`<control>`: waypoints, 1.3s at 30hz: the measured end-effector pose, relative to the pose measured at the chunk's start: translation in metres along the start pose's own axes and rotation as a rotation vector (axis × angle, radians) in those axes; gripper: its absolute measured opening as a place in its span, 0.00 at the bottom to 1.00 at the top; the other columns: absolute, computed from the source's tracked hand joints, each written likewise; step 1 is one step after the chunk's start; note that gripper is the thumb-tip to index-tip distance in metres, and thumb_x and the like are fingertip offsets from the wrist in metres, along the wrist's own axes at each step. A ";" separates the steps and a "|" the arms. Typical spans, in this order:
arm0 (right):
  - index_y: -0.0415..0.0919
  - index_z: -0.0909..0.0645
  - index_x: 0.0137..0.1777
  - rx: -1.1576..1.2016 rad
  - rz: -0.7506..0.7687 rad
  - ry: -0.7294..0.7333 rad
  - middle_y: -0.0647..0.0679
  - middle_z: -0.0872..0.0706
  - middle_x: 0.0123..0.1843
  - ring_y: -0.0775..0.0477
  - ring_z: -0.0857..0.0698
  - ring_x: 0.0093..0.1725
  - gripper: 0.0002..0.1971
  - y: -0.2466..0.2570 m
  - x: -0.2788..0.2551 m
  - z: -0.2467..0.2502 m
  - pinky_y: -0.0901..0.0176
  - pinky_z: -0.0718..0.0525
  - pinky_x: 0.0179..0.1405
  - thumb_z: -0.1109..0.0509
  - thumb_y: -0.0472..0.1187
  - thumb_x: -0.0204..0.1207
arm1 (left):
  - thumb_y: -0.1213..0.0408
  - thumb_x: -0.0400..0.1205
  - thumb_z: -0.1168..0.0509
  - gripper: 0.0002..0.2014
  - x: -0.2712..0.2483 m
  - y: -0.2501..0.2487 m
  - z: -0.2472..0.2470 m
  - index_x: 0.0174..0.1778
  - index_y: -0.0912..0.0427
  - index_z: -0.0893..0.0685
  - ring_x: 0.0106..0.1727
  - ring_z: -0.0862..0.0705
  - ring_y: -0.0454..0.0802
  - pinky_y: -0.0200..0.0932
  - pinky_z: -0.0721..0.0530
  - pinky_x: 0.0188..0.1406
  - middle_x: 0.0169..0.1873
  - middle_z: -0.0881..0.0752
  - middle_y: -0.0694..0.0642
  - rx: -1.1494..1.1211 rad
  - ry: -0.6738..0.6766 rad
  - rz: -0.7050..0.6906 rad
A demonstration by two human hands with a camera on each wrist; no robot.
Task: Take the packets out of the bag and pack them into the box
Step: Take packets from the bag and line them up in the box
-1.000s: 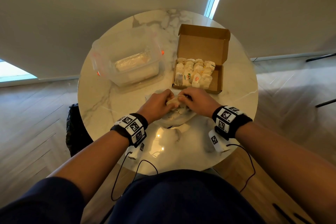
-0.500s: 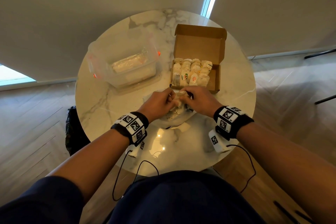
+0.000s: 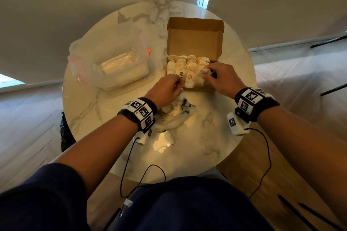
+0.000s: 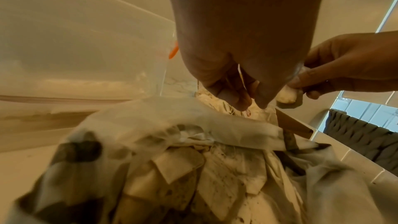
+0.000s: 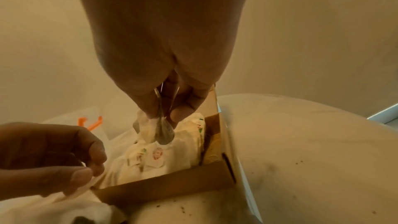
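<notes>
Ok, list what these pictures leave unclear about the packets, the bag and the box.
- Packet count in the bag: head view, left hand covers part; left wrist view is blurred.
- What the left hand holds: its curled fingers hide it.
- Print on the packets in the box: too small in head view, blurred in right wrist view.
- Box's near right corner: right hand and its packet cover it.

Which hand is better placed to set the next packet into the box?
Right. The right hand already pinches a packet above the box, over its right-hand side. The left hand sits at the box's near-left corner, over the bag, its fingers curled at the bag's edge.
</notes>
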State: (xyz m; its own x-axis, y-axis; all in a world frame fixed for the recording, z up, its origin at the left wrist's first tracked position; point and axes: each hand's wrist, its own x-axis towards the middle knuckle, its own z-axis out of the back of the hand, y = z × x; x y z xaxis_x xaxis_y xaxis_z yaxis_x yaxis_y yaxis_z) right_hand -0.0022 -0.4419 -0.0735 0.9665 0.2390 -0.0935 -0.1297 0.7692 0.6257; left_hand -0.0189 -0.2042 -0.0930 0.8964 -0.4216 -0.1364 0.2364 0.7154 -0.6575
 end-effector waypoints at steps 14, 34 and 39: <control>0.42 0.23 0.51 0.025 -0.112 0.142 0.46 0.16 0.45 0.46 0.17 0.41 0.11 -0.024 0.024 -0.032 0.55 0.20 0.39 0.23 0.36 0.75 | 0.66 0.81 0.33 0.07 0.031 0.018 -0.029 0.52 0.59 0.12 0.50 0.19 0.56 0.51 0.19 0.53 0.48 0.17 0.58 0.105 0.072 0.095; 0.42 0.12 0.51 -0.050 -0.153 0.111 0.49 0.24 0.54 0.47 0.21 0.54 0.11 -0.027 0.022 -0.043 0.51 0.20 0.54 0.19 0.44 0.70 | 0.66 0.83 0.35 0.06 0.014 0.020 -0.013 0.52 0.57 0.14 0.49 0.20 0.47 0.40 0.22 0.48 0.49 0.18 0.50 0.066 0.003 0.012; 0.42 0.13 0.50 -0.008 -0.020 0.016 0.47 0.20 0.51 0.49 0.20 0.49 0.07 -0.009 0.014 -0.043 0.54 0.18 0.49 0.23 0.42 0.74 | 0.62 0.85 0.36 0.07 -0.014 0.030 0.009 0.55 0.55 0.15 0.44 0.22 0.43 0.37 0.24 0.44 0.47 0.18 0.49 0.047 -0.062 0.003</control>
State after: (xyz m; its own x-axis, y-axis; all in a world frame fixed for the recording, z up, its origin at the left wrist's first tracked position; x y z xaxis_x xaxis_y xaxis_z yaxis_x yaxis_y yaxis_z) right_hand 0.0034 -0.4203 -0.1142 0.9653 0.2329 -0.1186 -0.1121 0.7788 0.6172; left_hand -0.0210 -0.1720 -0.1041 0.9184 -0.3849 -0.0914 0.2493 0.7425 -0.6217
